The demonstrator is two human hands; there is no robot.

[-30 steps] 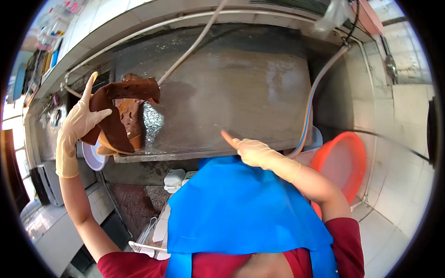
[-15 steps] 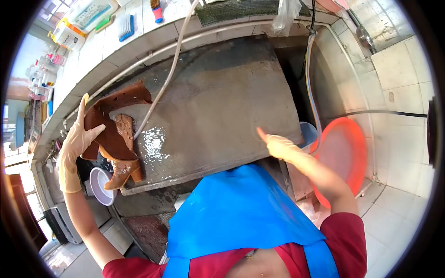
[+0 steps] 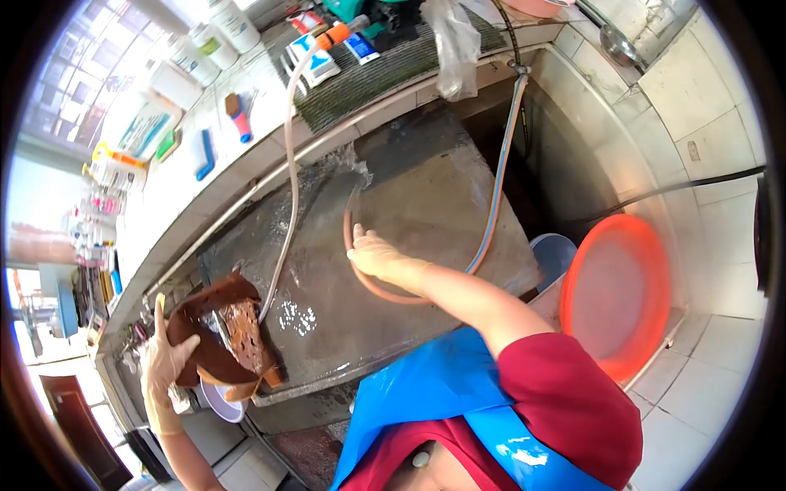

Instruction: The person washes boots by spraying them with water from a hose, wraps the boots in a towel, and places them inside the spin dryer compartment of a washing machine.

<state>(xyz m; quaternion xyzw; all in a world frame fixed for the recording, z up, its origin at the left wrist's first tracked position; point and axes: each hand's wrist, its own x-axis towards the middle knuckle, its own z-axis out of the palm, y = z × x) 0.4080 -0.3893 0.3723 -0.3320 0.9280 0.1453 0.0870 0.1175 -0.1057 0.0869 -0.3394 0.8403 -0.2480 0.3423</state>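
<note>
My left hand (image 3: 164, 360), in a pale glove, grips the opened shaft of a wet brown leather boot (image 3: 221, 319), thumb on the leather and one finger pointing up. The boot lies at the left end of a wet grey slab (image 3: 434, 180); its heel shows at the near edge. Over the middle of the slab, my gloved right hand (image 3: 377, 255) is closed round a striped hose (image 3: 501, 176). Water sprays from the hose end toward the far edge. A second, whitish hose (image 3: 292, 180) runs from the back ledge down to the boot.
An orange-red basin (image 3: 661, 286) and a blue bucket (image 3: 553, 258) stand at the right. A white-purple basin (image 3: 223, 403) sits below the boot. Bottles, brushes (image 3: 238, 119) and a ribbed mat (image 3: 352, 98) line the tiled ledge. Behind the slab's right end is a trough (image 3: 565, 155).
My right hand has moved left over the slab and now holds the striped hose, with water flowing. The view has shifted; my left hand stays on the boot, whose shaft is tilted differently.
</note>
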